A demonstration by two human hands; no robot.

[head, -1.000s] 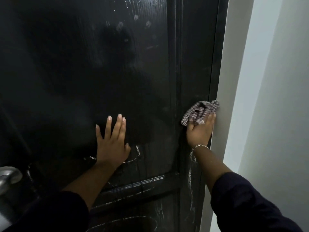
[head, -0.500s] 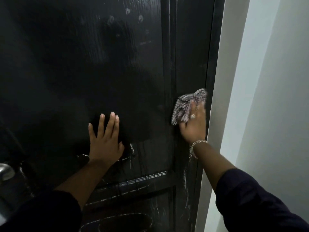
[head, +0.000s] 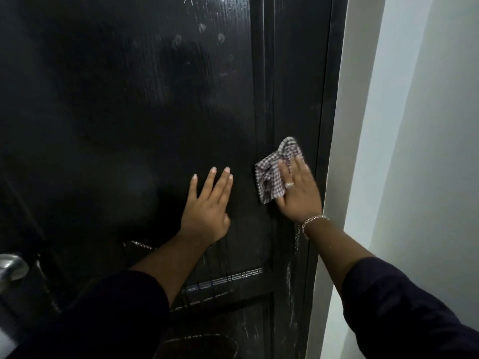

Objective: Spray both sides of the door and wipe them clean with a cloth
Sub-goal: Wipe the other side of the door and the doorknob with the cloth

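Right now the right hand (head: pixel 298 193) presses the cloth (head: pixel 274 174) flat-fingered against the door (head: pixel 155 99) by its right edge; the left hand (head: pixel 207 208) braces open. Cloth: light, limp, bunches easily, so palm it flat.

The door (head: pixel 129 99) runs past the top, bottom and left edges. The cloth (head: pixel 274 174) lies partly under the right hand (head: pixel 298 195) — its full shape is hidden. The metal handle (head: pixel 11 265) is cut off at the left edge — and blurred.

Right hand (head: pixel 298 193) presses checked cloth (head: pixel 274 174) on black door (head: pixel 129 112); left hand (head: pixel 207 203) flat.
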